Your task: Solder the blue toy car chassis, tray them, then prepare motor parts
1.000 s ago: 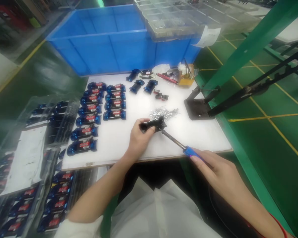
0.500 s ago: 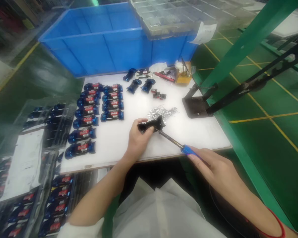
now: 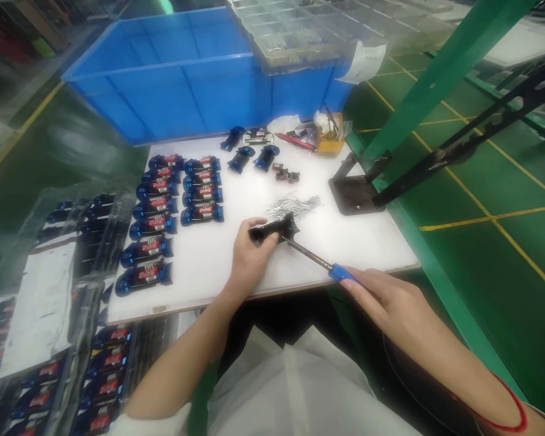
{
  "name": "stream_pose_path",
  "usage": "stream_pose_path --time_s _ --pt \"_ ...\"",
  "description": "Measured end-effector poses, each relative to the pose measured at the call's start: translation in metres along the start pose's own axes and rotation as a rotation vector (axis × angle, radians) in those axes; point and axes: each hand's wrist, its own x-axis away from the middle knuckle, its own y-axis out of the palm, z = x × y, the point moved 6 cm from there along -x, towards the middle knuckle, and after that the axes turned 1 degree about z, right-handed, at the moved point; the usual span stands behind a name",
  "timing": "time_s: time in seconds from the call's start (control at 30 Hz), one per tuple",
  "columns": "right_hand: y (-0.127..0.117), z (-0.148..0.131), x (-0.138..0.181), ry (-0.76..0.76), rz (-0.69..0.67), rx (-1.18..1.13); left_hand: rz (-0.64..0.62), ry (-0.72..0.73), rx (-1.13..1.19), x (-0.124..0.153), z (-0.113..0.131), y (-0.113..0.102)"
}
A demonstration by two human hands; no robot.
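My left hand (image 3: 251,253) is closed around a dark toy car body (image 3: 272,229), held above the white table near its front edge. In my right hand (image 3: 386,297) is a blue-handled tool (image 3: 340,273) with a long thin metal shaft, gripped at the handle. The shaft's tip meets the car body close to my left thumb; what exactly it touches there is too small to make out. Just beyond the car body lies a loose pile of thin silver wires (image 3: 295,204). Small black and red parts (image 3: 285,173) sit behind the pile.
Blue toy cars with red engines (image 3: 154,225) stand in two columns at the table's left. Several blue bodies (image 3: 241,158) lie farther back. A blue crate (image 3: 163,97) is behind, a black metal stand (image 3: 356,195) at right, and clear trays of cars (image 3: 104,363) at lower left.
The whole view has shifted slightly, so the table items appear a little to the left. Both hands keep nearly the same pose, with the tool still against the car body.
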Motion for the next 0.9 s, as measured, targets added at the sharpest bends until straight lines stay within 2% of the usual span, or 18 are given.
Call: stream_pose_path --time_s 0.23,0.43,0.9 --pt "-0.005 -0.001 -0.001 0.011 -0.015 0.011 -0.003 0.018 -0.02 0.001 0.001 0.0" --pt "-0.016 -0.003 0.0 0.003 0.037 -0.006 0.001 0.019 -0.037 0.001 0.002 -0.001" --pt "-0.005 0.003 -0.003 -0.001 0.038 0.008 -0.006 0.028 -0.056 0.002 0.005 -0.001"
